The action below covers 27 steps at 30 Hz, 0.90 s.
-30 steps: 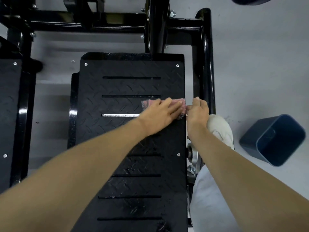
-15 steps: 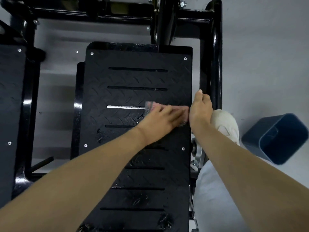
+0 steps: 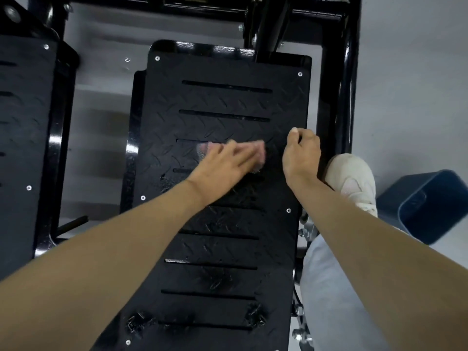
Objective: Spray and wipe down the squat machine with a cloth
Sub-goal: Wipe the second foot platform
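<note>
L hand [image 3: 225, 168] lies flat, fingers straight, pressing pink cloth [image 3: 260, 151] (blurred) onto middle of black tread-pattern metal footplate [image 3: 222, 102] of squat machine. R hand [image 3: 301, 155] at plate's right edge, fingers curled in, nothing visibly held. Dark blue plastic bin [image 3: 435, 206] on floor, far right.

Plate [image 3: 228, 102]: black metal, raised diamond tread; looked mostly matt, with shiny wet-looking patches low down.
Frame [image 3: 345, 97]: black-painted metal, glossy; showed bright highlights.
Screws [image 3: 300, 73]: bare bright metal.
Cloth [image 3: 262, 154]: pink fabric; weave was blurred.
Bin [image 3: 430, 206]: blue plastic, smooth.
Shoe [image 3: 352, 178]: pale textile, matt.
Floor [image 3: 417, 84]: grey, smooth, matt.
</note>
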Available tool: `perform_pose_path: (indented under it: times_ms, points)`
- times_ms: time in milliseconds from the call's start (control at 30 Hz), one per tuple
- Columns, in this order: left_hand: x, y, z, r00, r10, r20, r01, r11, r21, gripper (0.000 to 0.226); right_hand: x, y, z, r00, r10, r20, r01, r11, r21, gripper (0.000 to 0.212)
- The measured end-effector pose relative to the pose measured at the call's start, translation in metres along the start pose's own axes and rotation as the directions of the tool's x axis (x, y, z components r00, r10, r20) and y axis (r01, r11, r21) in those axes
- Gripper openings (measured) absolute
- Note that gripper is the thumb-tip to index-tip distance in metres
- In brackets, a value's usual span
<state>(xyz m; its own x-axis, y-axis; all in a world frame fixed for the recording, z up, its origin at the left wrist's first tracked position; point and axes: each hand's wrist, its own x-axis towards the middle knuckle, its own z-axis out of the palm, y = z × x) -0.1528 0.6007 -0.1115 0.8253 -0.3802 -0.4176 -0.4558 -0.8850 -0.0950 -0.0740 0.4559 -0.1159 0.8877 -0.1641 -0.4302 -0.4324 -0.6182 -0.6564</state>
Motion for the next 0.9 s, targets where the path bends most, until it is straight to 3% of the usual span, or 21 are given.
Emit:
perform_pose_path:
  times_ms: [67,133,233,333,400,467,533,567,633,733,767,800,900]
  points:
    - [-0.008,-0.006,0.003,0.971,-0.239,-0.008,0.237,0.966,-0.098,0.079,-0.004,0.002,0.005,1.000,-0.019,-0.002,0.019,0.999,-0.041,0.035]
    - [-0.010,0.007,0.003,0.933,-0.357,0.051,0.360,0.912,-0.199,0.082,-0.007,0.005,0.007,0.999,-0.052,-0.004,0.051,0.994,-0.098,0.038]
    - [-0.009,0.031,0.003,0.968,-0.249,0.009,0.244,0.941,-0.236,0.075,-0.013,0.009,0.012,0.994,-0.112,-0.005,0.109,0.977,-0.183,0.041]
    - [-0.016,0.022,0.009,0.998,-0.042,-0.057,0.034,0.992,-0.124,0.069,-0.018,0.010,0.018,0.992,-0.125,-0.032,0.111,0.955,-0.275,0.044]
    - [-0.025,0.003,0.014,0.999,-0.043,-0.012,0.042,0.996,-0.072,0.075,-0.021,0.010,0.024,0.990,-0.130,-0.050,0.106,0.937,-0.332,0.046]
    - [-0.034,-0.013,0.021,0.948,-0.318,-0.004,0.313,0.936,-0.160,0.080,-0.027,0.012,0.030,0.990,-0.134,-0.041,0.107,0.912,-0.396,0.050]
    - [-0.040,-0.017,0.026,0.810,-0.584,0.053,0.574,0.771,-0.275,0.082,-0.033,0.014,0.036,0.992,-0.125,-0.008,0.108,0.890,-0.443,0.056]
    - [-0.038,-0.012,0.026,0.767,-0.637,0.077,0.627,0.718,-0.302,0.082,-0.035,0.014,0.036,0.993,-0.122,0.005,0.111,0.882,-0.458,0.059]
    - [-0.034,0.002,0.025,0.791,-0.611,0.033,0.586,0.741,-0.329,0.081,-0.036,0.016,0.035,0.993,-0.120,0.021,0.116,0.872,-0.475,0.064]
    - [-0.040,0.006,0.031,0.912,-0.406,-0.057,0.377,0.885,-0.274,0.080,-0.034,0.016,0.033,0.992,-0.125,0.032,0.124,0.856,-0.502,0.067]
    - [-0.047,-0.001,0.036,0.896,-0.441,-0.046,0.412,0.867,-0.279,0.080,-0.034,0.015,0.035,0.991,-0.131,0.029,0.127,0.850,-0.510,0.067]
    - [-0.053,-0.009,0.041,0.834,-0.551,-0.025,0.512,0.792,-0.333,0.080,-0.033,0.013,0.036,0.991,-0.133,0.023,0.126,0.848,-0.515,0.067]
    - [-0.059,-0.023,0.049,0.534,-0.844,0.044,0.740,0.442,-0.506,0.073,-0.033,0.012,0.038,0.993,-0.118,0.003,0.103,0.852,-0.513,0.067]
